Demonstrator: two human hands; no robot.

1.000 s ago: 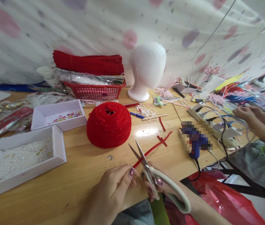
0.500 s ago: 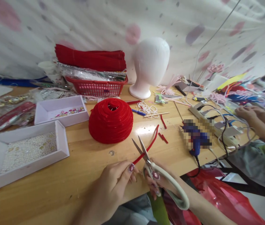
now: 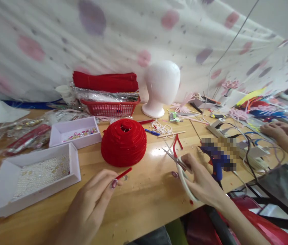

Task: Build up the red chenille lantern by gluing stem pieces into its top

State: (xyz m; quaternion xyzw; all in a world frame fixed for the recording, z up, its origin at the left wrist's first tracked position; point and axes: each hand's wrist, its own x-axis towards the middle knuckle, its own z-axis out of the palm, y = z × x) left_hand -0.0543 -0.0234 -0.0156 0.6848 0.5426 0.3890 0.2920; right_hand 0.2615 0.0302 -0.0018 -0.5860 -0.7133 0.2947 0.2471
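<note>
My left hand (image 3: 92, 197) pinches a short red fuzzy strip (image 3: 123, 173) between thumb and fingers, above the front of the table. Scissors (image 3: 180, 165) with pale handles are in my right hand (image 3: 202, 180), their blades spread and pointing away to the left. Another red strip (image 3: 174, 147) is by the blades; whether it touches them I cannot tell. Between and beyond my hands sits a red dome (image 3: 123, 144) of coiled fuzzy strips, with a small opening at the top. A blue glue gun (image 3: 216, 160), partly blurred out, lies right of the scissors.
White boxes of pearls (image 3: 77, 163) and coloured gems (image 3: 99, 134) stand left. Behind are a red basket (image 3: 110, 109) and a white foam head (image 3: 161, 85). A power strip (image 3: 216, 127) with cables lies right, near another person's hands (image 3: 273, 129).
The long red strip has been cut; a short length stays in my left hand, which moved left. My right hand has carried the scissors right and away from it.
</note>
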